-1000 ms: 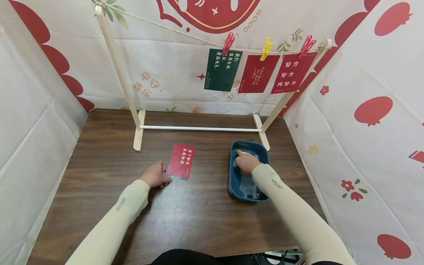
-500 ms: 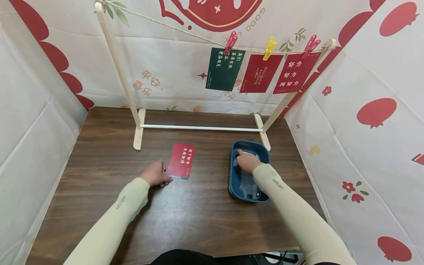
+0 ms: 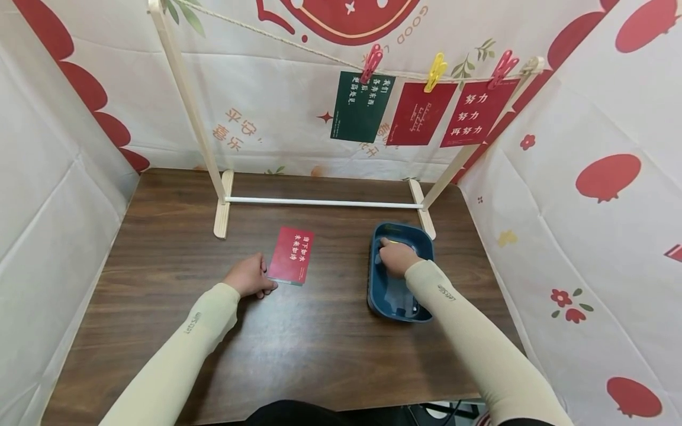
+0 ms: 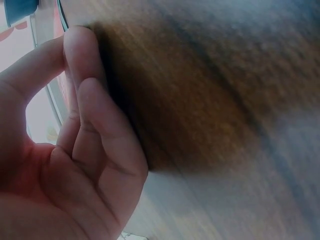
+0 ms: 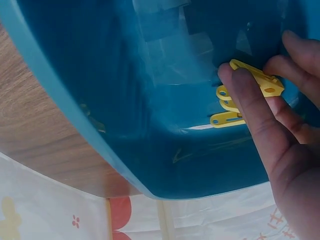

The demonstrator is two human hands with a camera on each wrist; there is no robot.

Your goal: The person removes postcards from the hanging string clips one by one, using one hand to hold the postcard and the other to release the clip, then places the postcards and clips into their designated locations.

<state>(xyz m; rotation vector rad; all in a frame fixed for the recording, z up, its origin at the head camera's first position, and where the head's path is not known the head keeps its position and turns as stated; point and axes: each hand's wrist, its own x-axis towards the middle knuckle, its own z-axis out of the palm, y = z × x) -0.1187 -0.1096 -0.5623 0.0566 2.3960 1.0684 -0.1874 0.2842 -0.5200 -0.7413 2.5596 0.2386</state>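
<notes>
In the head view a red card [image 3: 292,255] with white characters lies on the table, a thin greenish edge showing under its near side. My left hand [image 3: 250,276] pinches its near left corner; the left wrist view has thumb and index fingertips meeting there, other fingers curled on the wood. Inside a blue plastic basket [image 3: 375,290], my right hand [image 3: 398,258] holds a yellow clothespin [image 5: 270,89] between thumb and fingers. Another yellow clothespin [image 5: 227,120] lies close beside it on the basket floor, partly covered by the fingers.
Behind stands a wooden frame [image 3: 187,103] strung with a cord [image 3: 282,40]. From the cord hang a green card [image 3: 362,109] and two red ones, held by pink and yellow clothespins. White printed sheets wall the brown table [image 3: 319,349] at the back and sides.
Both hands stay where they were, at the card corner and in the basket. The head view has shifted only slightly.
</notes>
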